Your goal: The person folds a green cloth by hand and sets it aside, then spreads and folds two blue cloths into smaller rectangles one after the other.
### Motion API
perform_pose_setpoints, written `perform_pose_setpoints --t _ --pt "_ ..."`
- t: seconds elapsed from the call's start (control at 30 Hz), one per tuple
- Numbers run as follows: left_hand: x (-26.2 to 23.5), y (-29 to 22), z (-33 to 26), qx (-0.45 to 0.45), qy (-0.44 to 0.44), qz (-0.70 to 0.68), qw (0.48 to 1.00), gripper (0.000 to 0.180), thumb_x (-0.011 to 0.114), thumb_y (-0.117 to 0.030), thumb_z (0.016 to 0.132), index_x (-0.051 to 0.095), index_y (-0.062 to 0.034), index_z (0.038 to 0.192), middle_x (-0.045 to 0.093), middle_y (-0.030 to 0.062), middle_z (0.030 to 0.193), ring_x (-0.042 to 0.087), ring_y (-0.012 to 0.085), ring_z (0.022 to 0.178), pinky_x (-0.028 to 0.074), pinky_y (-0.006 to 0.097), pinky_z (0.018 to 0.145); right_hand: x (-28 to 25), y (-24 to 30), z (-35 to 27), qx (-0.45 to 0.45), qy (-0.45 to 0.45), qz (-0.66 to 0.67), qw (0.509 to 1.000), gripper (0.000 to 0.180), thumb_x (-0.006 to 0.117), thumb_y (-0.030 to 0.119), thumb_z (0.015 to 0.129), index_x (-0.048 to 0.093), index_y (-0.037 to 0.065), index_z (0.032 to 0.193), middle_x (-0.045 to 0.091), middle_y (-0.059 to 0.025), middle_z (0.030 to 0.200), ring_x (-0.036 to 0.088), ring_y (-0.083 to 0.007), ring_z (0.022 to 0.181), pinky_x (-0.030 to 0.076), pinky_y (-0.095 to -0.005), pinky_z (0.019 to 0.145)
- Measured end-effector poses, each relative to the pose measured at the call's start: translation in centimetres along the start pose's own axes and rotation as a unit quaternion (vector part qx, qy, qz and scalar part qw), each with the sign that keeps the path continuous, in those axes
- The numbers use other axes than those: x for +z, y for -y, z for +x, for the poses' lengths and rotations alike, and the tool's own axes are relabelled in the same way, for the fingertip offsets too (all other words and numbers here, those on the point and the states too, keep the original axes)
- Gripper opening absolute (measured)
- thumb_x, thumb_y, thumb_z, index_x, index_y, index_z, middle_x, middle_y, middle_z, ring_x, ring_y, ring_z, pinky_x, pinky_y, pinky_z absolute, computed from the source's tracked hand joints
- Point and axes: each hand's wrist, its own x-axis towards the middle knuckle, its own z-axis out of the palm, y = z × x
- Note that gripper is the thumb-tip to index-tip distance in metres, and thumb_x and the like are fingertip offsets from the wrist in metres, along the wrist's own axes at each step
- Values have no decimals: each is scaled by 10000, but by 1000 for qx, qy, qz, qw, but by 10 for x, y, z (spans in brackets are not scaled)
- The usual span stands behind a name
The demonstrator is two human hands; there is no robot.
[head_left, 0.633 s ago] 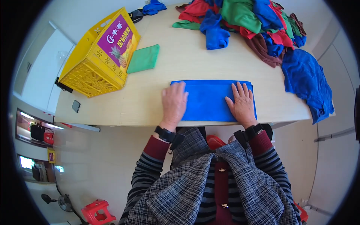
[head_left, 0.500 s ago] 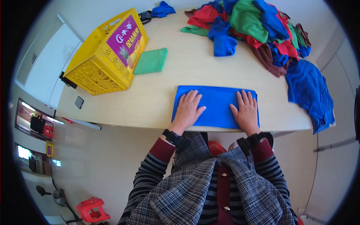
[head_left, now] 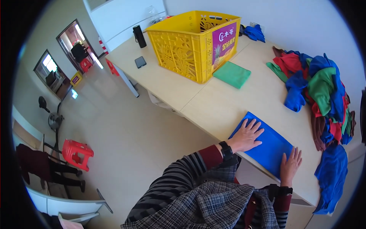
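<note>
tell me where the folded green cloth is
In the head view, the folded green cloth lies on the table, upper right of centre, beside the yellow crate and beyond the folded blue cloth.

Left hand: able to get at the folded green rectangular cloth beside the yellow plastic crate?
Likely yes: the left hand rests on the folded blue rectangular cloth, and beyond that only smooth pale tabletop shows before the green cloth.

The head view looks down from above the wearer's jacket (head_left: 215,204), close over the left hand (head_left: 246,137) and right hand (head_left: 290,166). It faces forward and to the left, the table (head_left: 207,110) running slantwise through it. Its wide fisheye sweep takes in the floor (head_left: 122,129) at left, the crate (head_left: 179,53) farther off and cloths (head_left: 323,89) at far right.
</note>
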Motion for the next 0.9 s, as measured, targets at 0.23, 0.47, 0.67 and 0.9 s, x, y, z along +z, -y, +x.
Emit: perform_pose_setpoints --t 0.23,0.47,0.67,0.9 --pt "11 12 4 5 1 -21 1000 586 450 -437 1042 442 -118 1533 330 163 1629 230 362 1530 116 574 1233 -3 137 3 -178 4 138 974 591 530 346 1029 413 54 1530 389 -177 1593 284 -373 1510 194 -533 1226" --pt "7 11 2 9 -7 3 1000 574 467 -421 1040 449 -118 1527 341 151 1625 245 354 1526 133 568 1232 10 93 -2 -137 29 86 986 606 514 370 1034 399 62 1543 364 -149 1614 260 -361 1523 163 -511 1241" --pt "-1 5 -4 8 -4 -7 1000 572 475 -409 1034 453 -106 1518 342 157 1623 257 355 1519 146 569 1227 14 1 -9 -49 16 24 998 601 486 388 1044 397 71 1547 364 -147 1614 271 -362 1515 169 -495 1241" --pt "0 53 1 -47 -138 4 989 489 639 -342 918 565 -48 1301 570 175 1280 494 376 1250 401 548 982 46 -94 -17 57 -3 20 998 585 494 402 1035 449 59 1507 422 -180 1564 334 -380 1471 257 -493 1202"
